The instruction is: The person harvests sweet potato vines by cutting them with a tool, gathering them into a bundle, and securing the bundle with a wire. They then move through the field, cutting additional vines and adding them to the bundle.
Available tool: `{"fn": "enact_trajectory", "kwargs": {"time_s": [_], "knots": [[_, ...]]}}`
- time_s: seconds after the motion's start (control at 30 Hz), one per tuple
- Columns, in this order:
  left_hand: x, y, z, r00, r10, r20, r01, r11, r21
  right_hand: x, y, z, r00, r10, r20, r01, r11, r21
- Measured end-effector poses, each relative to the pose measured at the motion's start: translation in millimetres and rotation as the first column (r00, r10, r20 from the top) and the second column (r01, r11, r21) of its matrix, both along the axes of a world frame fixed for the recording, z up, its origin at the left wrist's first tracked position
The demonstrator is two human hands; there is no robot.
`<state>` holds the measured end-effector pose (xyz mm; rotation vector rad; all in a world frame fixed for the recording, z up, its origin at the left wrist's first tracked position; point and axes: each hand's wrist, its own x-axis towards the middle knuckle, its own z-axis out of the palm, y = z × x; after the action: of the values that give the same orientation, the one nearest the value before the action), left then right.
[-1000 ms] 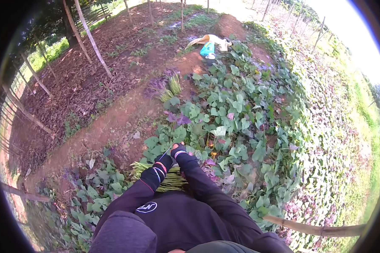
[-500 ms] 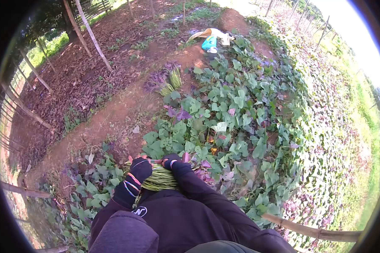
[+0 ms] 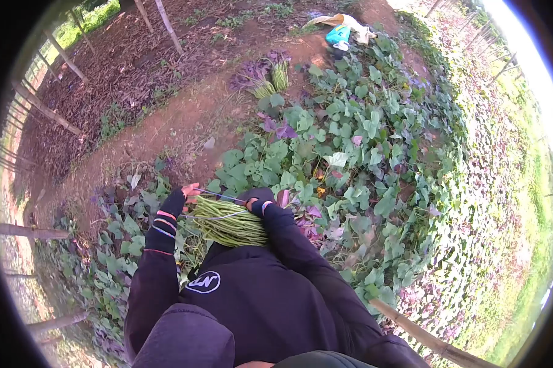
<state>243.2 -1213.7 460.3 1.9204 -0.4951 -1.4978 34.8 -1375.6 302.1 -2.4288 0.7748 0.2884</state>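
Observation:
A thick bundle of long green stems (image 3: 227, 224) lies across my lap, against the dark jacket. A thin pale cord (image 3: 217, 195) runs above the bundle between my two hands, and a strand of it crosses over the stems. My left hand (image 3: 189, 193), in a dark fingerless covering, pinches the cord at the bundle's upper left. At the upper right, my right hand (image 3: 252, 204) is closed on the cord's other side, close against the stems. Purple leaves (image 3: 307, 218) show at the bundle's right end.
Green leafy vines (image 3: 350, 129) spread ahead and right. Tied stem bunches with purple leaves (image 3: 264, 78) lie on bare soil (image 3: 184, 119). Farther off are a blue-green packet (image 3: 338, 35) and a pale sack (image 3: 356, 27). Wooden poles (image 3: 169, 26) stand left; another pole (image 3: 423, 334) crosses lower right.
My left hand has moved left and up, away from my right hand, drawing out the cord. More of the bundle shows. The view has shifted, with the background lying further right and higher.

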Motion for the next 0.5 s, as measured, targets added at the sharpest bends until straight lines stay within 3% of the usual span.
{"fn": "enact_trajectory", "kwargs": {"time_s": [0.07, 0.13, 0.17, 0.2, 0.3, 0.33, 0.37, 0.4, 0.47, 0.5], "knots": [[11, 6, -39, 0.984, 0.090, -0.154, -0.076, 0.993, 0.094, 0, 2, -23, 0.999, -0.017, 0.046, 0.024, 0.989, -0.144], [41, 37, -130, 0.969, -0.241, 0.062, 0.244, 0.968, -0.058, -16, 0, 49, 0.991, 0.050, 0.121, -0.034, 0.991, -0.126], [43, 44, -131, 0.862, -0.464, 0.205, 0.486, 0.871, -0.074, -15, 0, 60, 0.987, 0.064, 0.145, -0.053, 0.996, -0.078], [38, 48, -124, 0.680, -0.647, 0.345, 0.703, 0.709, -0.058, -18, 1, 62, 0.985, 0.074, 0.159, -0.069, 0.997, -0.034], [-7, 54, -51, 0.643, -0.658, 0.392, 0.726, 0.687, -0.038, -24, 2, 58, 0.982, 0.080, 0.174, -0.091, 0.994, 0.055], [-13, 64, -74, 0.620, -0.732, 0.283, 0.756, 0.654, 0.035, -28, 3, 57, 0.982, 0.077, 0.175, -0.092, 0.993, 0.075], [-20, 65, -69, 0.820, -0.540, -0.190, 0.555, 0.831, 0.035, -32, 2, 57, 0.982, 0.075, 0.172, -0.091, 0.992, 0.089], [-31, 65, -61, 0.778, -0.183, -0.601, 0.340, 0.927, 0.157, -38, 2, 56, 0.983, 0.065, 0.169, -0.083, 0.991, 0.103], [-55, 76, -50, 0.756, -0.326, -0.567, 0.377, 0.926, -0.030, -46, 1, 53, 0.986, 0.045, 0.158, -0.066, 0.990, 0.127], [-70, 64, -34, 0.813, -0.089, -0.576, 0.317, 0.897, 0.309, -48, 0, 52, 0.987, 0.039, 0.154, -0.059, 0.989, 0.132]]}}
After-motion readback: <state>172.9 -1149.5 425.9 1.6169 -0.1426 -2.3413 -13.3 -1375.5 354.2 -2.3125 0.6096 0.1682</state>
